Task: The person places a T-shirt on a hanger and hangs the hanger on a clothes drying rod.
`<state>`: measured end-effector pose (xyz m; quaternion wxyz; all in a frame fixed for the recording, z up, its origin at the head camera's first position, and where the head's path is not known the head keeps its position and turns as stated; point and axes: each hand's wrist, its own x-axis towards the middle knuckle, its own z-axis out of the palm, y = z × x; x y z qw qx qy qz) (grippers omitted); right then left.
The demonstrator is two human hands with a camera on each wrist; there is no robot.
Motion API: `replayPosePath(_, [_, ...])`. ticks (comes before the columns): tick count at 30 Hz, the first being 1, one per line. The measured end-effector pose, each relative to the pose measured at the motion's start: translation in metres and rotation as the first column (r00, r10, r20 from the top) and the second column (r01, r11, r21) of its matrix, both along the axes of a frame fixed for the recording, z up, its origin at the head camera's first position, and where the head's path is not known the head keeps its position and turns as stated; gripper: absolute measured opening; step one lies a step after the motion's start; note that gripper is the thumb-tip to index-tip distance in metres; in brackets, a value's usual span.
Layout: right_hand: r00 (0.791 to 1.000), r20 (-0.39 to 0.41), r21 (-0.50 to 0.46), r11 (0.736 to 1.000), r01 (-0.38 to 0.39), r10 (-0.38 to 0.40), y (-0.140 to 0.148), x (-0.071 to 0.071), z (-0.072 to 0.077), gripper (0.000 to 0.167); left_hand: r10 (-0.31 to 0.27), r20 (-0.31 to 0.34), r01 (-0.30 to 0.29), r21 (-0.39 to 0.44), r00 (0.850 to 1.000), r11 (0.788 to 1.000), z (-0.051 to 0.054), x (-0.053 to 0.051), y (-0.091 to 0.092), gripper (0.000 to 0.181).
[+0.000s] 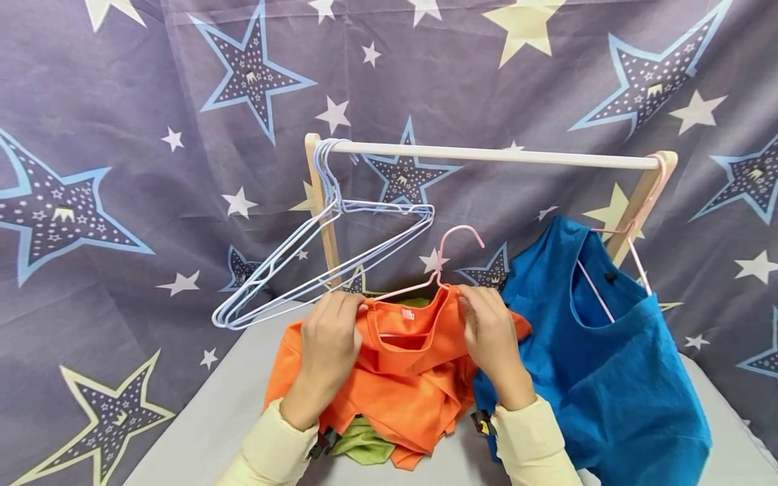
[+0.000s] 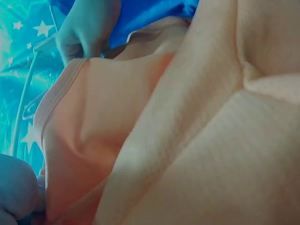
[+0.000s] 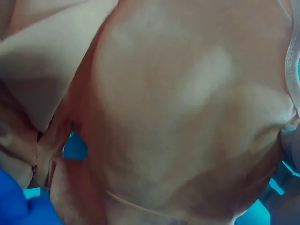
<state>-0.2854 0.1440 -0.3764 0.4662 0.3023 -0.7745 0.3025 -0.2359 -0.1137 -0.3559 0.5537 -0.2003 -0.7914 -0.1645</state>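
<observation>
An orange T-shirt [image 1: 401, 398] hangs between my two hands in front of the rack. My left hand [image 1: 331, 337] pinches it beside the collar on the left, and my right hand [image 1: 492, 334] pinches the opposite shoulder. A pink hanger [image 1: 439, 263] is in the neck opening, its hook standing free above the collar. Whether my fingers also grip the hanger's arms is hidden. Orange fabric [image 2: 108, 103] fills much of the left wrist view, with my right hand [image 2: 86, 33] at its top. In the right wrist view the shirt [image 3: 178, 93] covers nearly everything.
A small rack with a white rod [image 1: 486, 154] stands behind. Several pale blue hangers [image 1: 273, 270] hang at its left end. On the right a blue T-shirt [image 1: 632, 378] hangs on another pink hanger [image 1: 638, 263]. Green cloth [image 1: 362, 442] lies on the grey table [image 1: 200, 418] beneath the orange shirt.
</observation>
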Motion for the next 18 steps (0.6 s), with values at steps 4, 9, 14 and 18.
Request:
replayPosePath(4, [1.0, 0.019, 0.003, 1.0, 0.014, -0.014, 0.008, -0.002, -0.001, 0.022, 0.007, 0.001, -0.007, 0.019, 1.0, 1.0, 0.003, -0.001, -0.004, 0.01])
replayPosePath(9, [1.0, 0.007, -0.009, 1.0, 0.013, -0.013, 0.014, -0.004, -0.001, 0.021, -0.005, -0.001, 0.005, 0.031, 1.0, 0.999, 0.007, -0.002, -0.008, 0.008])
replayPosePath(14, [1.0, 0.016, -0.002, 1.0, 0.016, -0.016, 0.018, -0.004, 0.002, 0.024, -0.016, 0.01, 0.016, 0.031, 1.0, 0.999, 0.004, -0.005, -0.012, 0.006])
replayPosePath(18, [0.998, 0.046, -0.016, 0.999, 0.038, -0.037, 0.026, -0.002, 0.005, 0.029, -0.006, 0.023, 0.005, 0.048, 1.0, 0.999, 0.0, -0.006, -0.016, 0.006])
